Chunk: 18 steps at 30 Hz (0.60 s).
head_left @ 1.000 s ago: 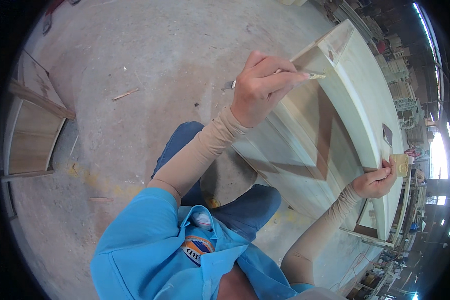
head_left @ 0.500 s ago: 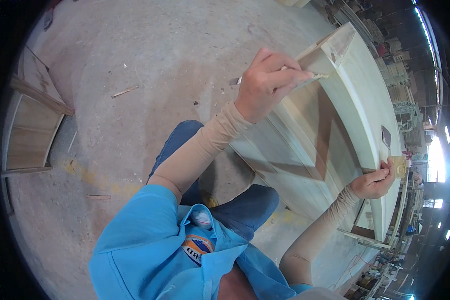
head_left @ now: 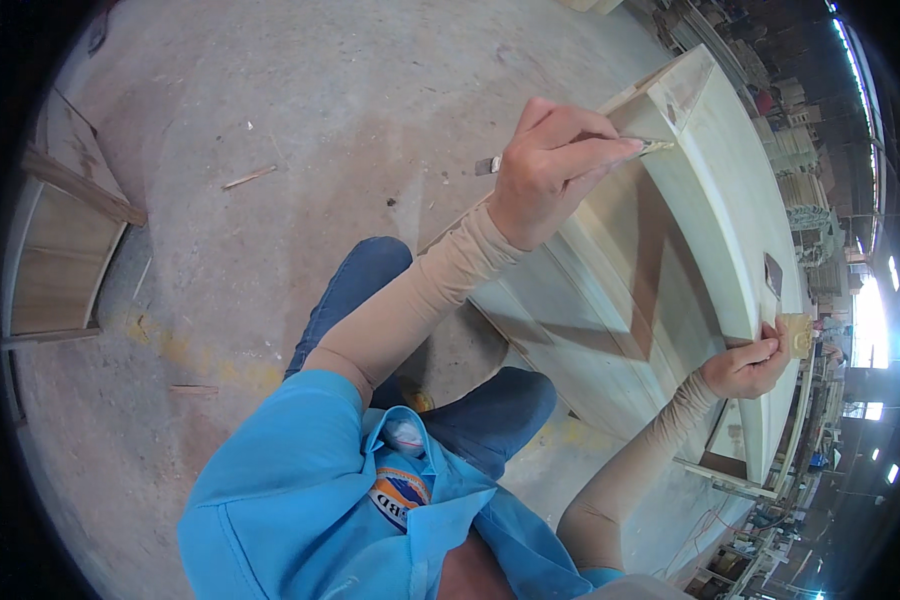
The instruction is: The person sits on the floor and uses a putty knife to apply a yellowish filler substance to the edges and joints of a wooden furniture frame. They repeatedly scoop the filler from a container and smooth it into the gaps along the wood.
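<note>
From the head camera, your left hand (head_left: pixel 550 175) is closed in a pinch around a thin tool (head_left: pixel 580 152): thumb and fingers are pressed together on its shaft, with a short metal-looking end sticking out behind your knuckles and the other end reaching past your fingertips to touch the upper end of the pale wooden panel (head_left: pixel 670 260). Whether that tool is a brush or a blade is too small to tell.

Your right hand (head_left: pixel 750 365) is curled shut on a small tan block (head_left: pixel 798 335), fingers folded over it, and it rests against the panel's far edge, well apart from your left hand. The panel runs between your two hands, its framed face with a darker diagonal band lying just beneath your left wrist.

Below your left forearm are your knees in blue trousers (head_left: pixel 440 340), on a concrete floor (head_left: pixel 270 120). A wooden frame (head_left: pixel 60 260) lies far out beyond your left elbow, and a thin wood sliver (head_left: pixel 248 178) lies on the floor off to the left of your left hand.
</note>
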Motion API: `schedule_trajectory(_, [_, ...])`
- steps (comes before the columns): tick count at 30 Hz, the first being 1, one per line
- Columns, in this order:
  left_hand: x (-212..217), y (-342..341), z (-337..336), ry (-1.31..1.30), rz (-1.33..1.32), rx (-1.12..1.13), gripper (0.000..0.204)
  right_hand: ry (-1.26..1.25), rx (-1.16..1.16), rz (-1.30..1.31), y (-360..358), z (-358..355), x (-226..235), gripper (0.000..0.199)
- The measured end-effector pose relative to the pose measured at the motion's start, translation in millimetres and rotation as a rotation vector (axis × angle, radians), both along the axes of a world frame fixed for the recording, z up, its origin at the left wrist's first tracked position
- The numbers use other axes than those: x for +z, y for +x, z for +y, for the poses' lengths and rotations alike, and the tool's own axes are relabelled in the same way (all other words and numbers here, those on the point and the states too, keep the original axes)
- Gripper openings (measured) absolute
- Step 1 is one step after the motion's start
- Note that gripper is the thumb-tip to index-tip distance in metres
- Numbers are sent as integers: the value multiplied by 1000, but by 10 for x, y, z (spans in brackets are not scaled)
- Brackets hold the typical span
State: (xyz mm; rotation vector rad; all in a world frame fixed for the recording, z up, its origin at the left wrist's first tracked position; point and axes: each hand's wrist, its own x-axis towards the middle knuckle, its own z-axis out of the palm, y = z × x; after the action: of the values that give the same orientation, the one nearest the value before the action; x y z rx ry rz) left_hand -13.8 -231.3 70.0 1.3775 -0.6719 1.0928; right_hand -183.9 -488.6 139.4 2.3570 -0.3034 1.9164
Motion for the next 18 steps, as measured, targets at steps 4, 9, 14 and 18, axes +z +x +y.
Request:
schedule_trajectory(4, [-81,-49,70,62,25,-49,30,3,4,-11,9,3,2,31])
schedule_trajectory(9, [-115,-90,125,43,63,-45,30,14,19,-4,-5,1,1,31])
schedule_trajectory(14, [-110,-97,34,-1,69,9,29,23,-7,2,-15,-1,-2,31])
schedule_trajectory(18, [-124,-58,-33,-7,40,53,32,23,14,-5,0,-2,-6,31])
